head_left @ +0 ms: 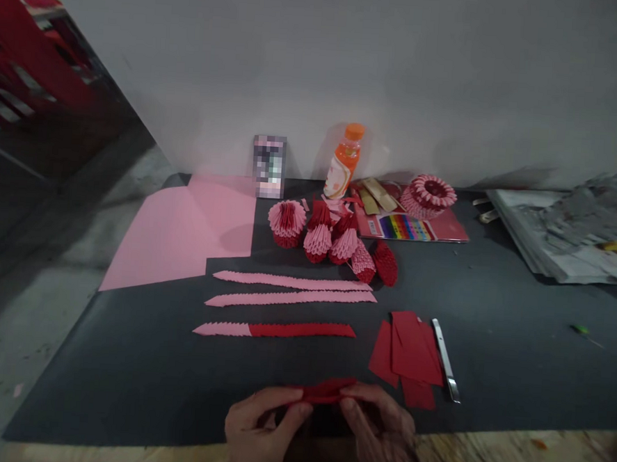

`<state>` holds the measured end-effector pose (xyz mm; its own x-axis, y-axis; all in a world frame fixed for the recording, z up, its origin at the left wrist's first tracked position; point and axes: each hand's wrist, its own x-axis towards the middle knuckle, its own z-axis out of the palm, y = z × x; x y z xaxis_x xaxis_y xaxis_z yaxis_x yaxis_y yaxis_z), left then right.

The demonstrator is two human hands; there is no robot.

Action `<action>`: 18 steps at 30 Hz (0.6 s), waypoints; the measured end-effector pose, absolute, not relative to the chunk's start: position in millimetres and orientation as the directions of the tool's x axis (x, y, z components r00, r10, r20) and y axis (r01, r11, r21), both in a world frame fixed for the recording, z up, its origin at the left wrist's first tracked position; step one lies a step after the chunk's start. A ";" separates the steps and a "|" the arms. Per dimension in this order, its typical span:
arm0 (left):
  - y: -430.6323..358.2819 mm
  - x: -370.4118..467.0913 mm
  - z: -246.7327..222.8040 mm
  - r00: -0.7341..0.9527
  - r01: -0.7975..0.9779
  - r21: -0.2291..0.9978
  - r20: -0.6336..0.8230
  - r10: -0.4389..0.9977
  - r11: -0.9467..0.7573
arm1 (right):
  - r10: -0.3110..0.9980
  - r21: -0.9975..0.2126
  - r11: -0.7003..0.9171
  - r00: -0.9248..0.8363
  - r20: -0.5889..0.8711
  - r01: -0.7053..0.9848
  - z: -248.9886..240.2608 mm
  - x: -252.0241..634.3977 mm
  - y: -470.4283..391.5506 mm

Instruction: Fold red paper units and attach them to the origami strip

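Observation:
Near the table's front edge, a small folded piece of red paper (pixel 324 391) is pinched at both ends. My left hand (pixel 262 427) grips its left end between thumb and fingertips, and my right hand (pixel 380 423) grips its right end the same way. Just beyond, to the right, lies a loose pile of red paper pieces (pixel 411 349) with a silver, narrow metal tool (pixel 445 361) beside it. Farther back, a pink-and-red strip of interlocked folded paper (pixel 276 329) lies sideways, with two all-pink strips (pixel 294 291) behind it.
Folded-paper shapes (pixel 334 236) cluster at the back, before an orange-capped bottle (pixel 344 162) and a phone (pixel 269 167). A ring-topped paper piece (pixel 430 196) sits on a pink packet (pixel 447 225). Pink sheets (pixel 183 230) lie left; stacked papers (pixel 553 239) lie right.

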<state>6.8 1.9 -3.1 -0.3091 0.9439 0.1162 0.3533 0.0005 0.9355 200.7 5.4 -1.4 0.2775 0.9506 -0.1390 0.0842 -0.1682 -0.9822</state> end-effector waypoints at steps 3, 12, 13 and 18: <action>3.7 9.9 -3.0 -0.338 0.287 0.952 -0.006 0.941 0.109 | 0.921 -0.985 -0.168 0.361 -0.145 0.034 -7.2 199.5 2.6; 8.5 19.9 0.6 -0.322 0.136 0.949 -0.229 0.919 0.284 | 0.888 -0.965 -0.231 0.379 -0.260 -0.121 -17.1 200.4 2.4; 8.3 20.7 1.5 -0.328 0.140 0.949 -0.224 0.918 0.282 | 0.892 -0.964 -0.237 0.366 -0.266 -0.122 -17.1 200.5 2.8; 8.1 21.9 -1.1 -0.329 0.138 0.952 -0.215 0.919 0.272 | 0.894 -0.966 -0.244 0.366 -0.258 -0.084 -11.8 203.2 4.9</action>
